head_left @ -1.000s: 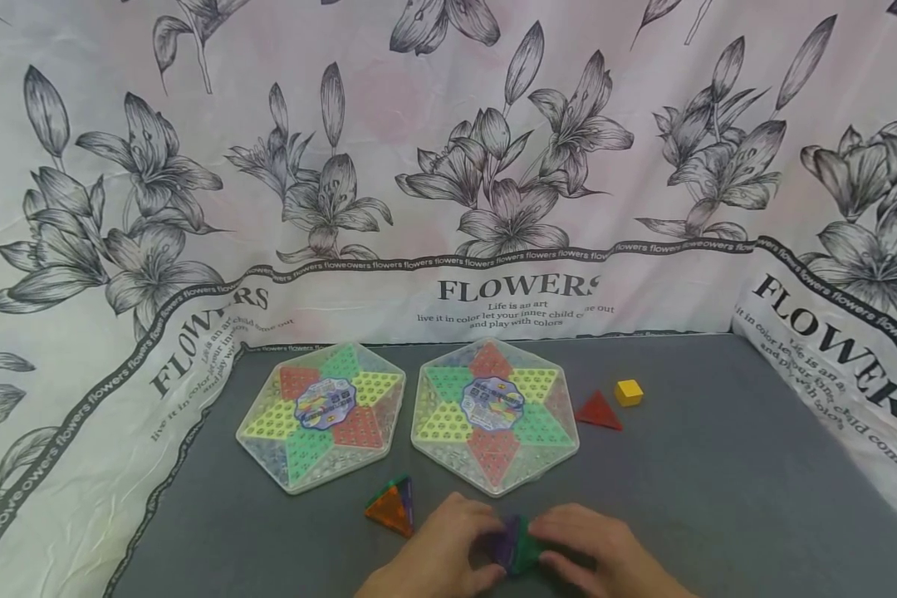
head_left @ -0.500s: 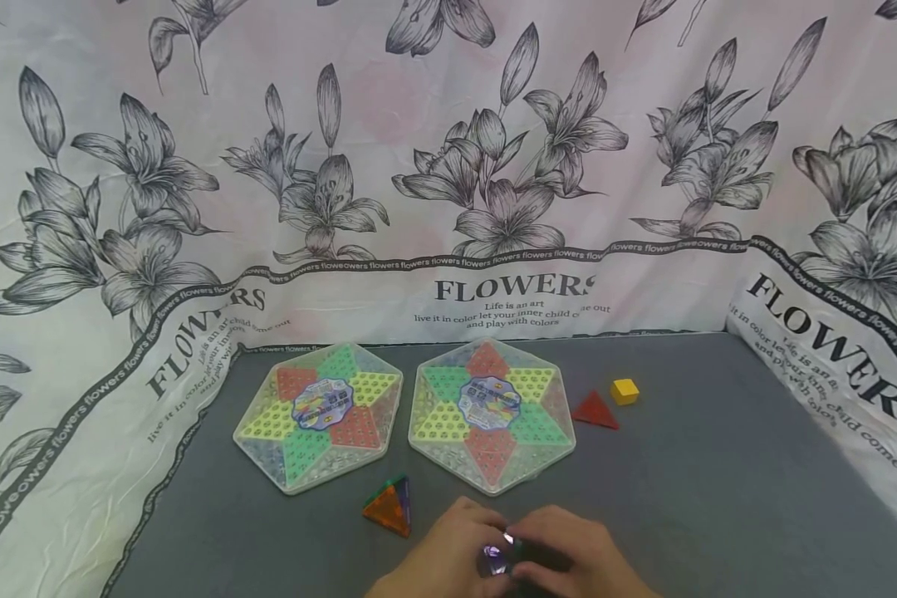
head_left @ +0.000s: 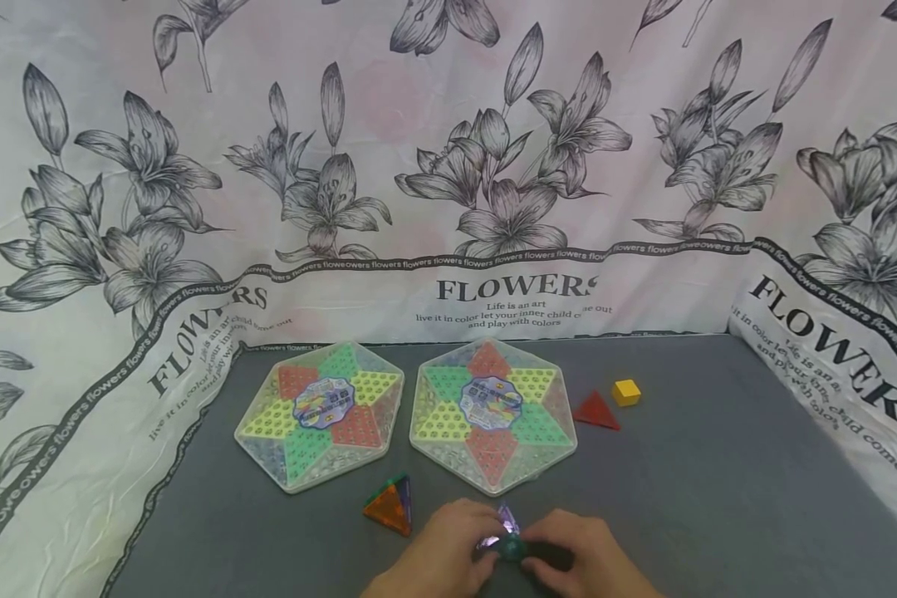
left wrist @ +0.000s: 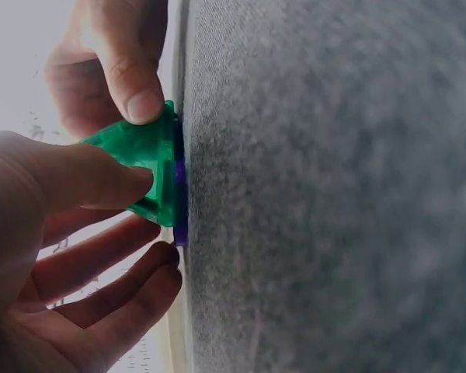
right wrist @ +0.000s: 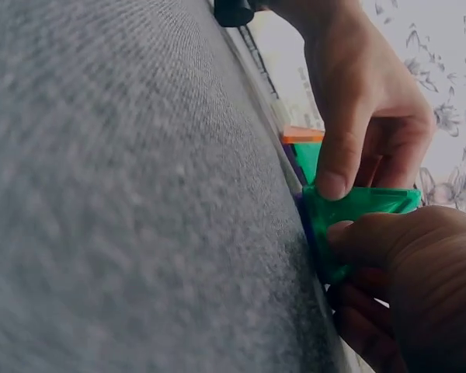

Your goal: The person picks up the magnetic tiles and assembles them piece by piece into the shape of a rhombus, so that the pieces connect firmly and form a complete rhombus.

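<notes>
Between both hands are translucent triangular tiles: a green triangular tile point(left wrist: 144, 148) stands up in the wrist views, with a purple triangular tile point(left wrist: 180, 206) low at the cloth beside it. In the head view a shiny purple piece point(head_left: 507, 518) pokes out behind the green one. My left hand point(head_left: 456, 544) pinches the green tile from the left, thumb on its near face. My right hand point(head_left: 579, 544) pinches the same tile from the right, thumb also on the near face. The fingertips behind the tile are partly hidden.
A small assembled shape with an orange triangular tile point(head_left: 390, 508) stands left of the hands. Two hexagonal Chinese checkers boards point(head_left: 317, 415) lie farther back, the second board point(head_left: 493, 415) directly beyond the hands. A red triangular tile point(head_left: 598, 410) and a yellow cube point(head_left: 627, 393) lie right of it.
The tiles between the hands have turned: purple and green stood side by side, and now green faces the person with purple jutting out behind. The right hand has shifted slightly left.
</notes>
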Demonstrator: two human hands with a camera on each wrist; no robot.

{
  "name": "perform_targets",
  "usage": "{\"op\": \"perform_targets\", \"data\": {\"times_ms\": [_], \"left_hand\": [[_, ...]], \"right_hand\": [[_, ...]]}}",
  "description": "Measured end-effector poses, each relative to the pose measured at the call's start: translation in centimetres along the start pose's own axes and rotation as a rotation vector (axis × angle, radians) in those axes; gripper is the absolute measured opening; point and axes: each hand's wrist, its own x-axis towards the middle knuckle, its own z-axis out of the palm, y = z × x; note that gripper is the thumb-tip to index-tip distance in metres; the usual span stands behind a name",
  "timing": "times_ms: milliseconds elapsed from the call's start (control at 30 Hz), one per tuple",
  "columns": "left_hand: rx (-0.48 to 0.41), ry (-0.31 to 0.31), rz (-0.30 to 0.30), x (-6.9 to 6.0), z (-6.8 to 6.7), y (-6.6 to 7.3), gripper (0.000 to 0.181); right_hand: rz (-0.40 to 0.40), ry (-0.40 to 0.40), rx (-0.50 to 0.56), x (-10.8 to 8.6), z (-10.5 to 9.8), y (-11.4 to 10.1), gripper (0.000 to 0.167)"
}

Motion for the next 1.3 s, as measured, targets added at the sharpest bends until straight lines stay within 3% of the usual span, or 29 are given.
{"op": "perform_targets", "data": {"times_ms": [100, 300, 433, 567, 667, 767, 967, 1167, 1300], "left_hand": [[-0.035, -0.009, -0.024, -0.1, 0.2, -0.1, 0.023], [-0.028, -0.017, -0.070, -1.0, 2.7, -2.2, 0.020], [-0.017, -0.036, -0.105, -1.1, 2.9, -2.4, 0.018], [-0.049, -0.035, -0.108, -0.9, 2.3, -1.7, 0.018], [-0.041, -0.037, -0.096, -0.8, 1.6, -1.1, 0.018], [-0.039, -0.030, -0.095, -0.9, 1.9, -1.1, 0.018], [-0.009, -0.050, -0.144, -1.4, 3.7, -2.3, 0.020], [0.012, -0.058, -0.139, -1.5, 4.1, -2.6, 0.020], [0.004, -0.065, -0.152, -1.5, 4.1, -2.5, 0.019]], "right_hand": [[0.000, 0.012, -0.002, 0.0, 0.2, -0.1, 0.036], [-0.001, 0.030, 0.008, 0.1, 0.6, -0.3, 0.037], [0.005, 0.025, 0.022, 0.2, 0.6, -0.3, 0.035], [0.030, -0.013, 0.055, 0.2, -0.1, -0.3, 0.033], [0.064, -0.029, 0.043, 0.3, -1.3, -0.2, 0.032], [0.105, -0.005, -0.028, 0.7, -3.1, 0.2, 0.035], [0.260, 0.100, -0.162, 1.5, -7.5, 2.4, 0.039], [0.450, 0.146, -0.113, 1.8, -11.0, 5.7, 0.039], [0.506, 0.157, -0.107, 2.0, -12.4, 7.8, 0.044]]}}
